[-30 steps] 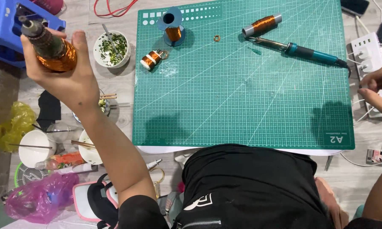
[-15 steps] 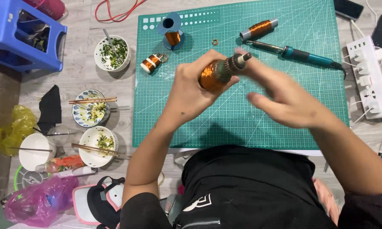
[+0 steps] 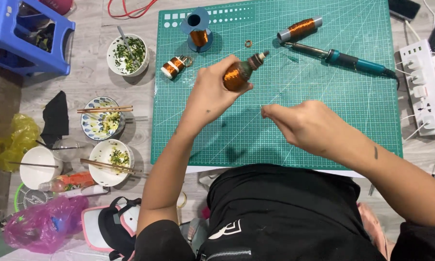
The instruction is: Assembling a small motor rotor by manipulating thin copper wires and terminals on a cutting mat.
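Note:
My left hand point(image 3: 211, 94) grips a copper-wire spool point(image 3: 238, 75) with a dark tip, held tilted over the green cutting mat point(image 3: 323, 87). My right hand point(image 3: 304, 124) hovers lower right of it, its fingertips pinched together; whether a thin wire runs between them is too fine to see. On the mat's far part lie a blue reel of copper wire point(image 3: 198, 33), a small copper coil point(image 3: 173, 66), a grey-ended copper spool point(image 3: 300, 27), a tiny ring point(image 3: 248, 43) and a teal soldering iron point(image 3: 343, 59).
Bowls with food and chopsticks point(image 3: 104, 118) sit left of the mat, with a herb bowl point(image 3: 128, 54), a blue stool point(image 3: 27, 36), plastic bags point(image 3: 39, 227) and a cap point(image 3: 113, 227). A white power strip point(image 3: 422, 94) lies at the right.
My left hand brought the spool from over the blue stool to the mat's middle. My right hand came in from the right, touched the spool's tip, then drew back toward me with fingers pinched.

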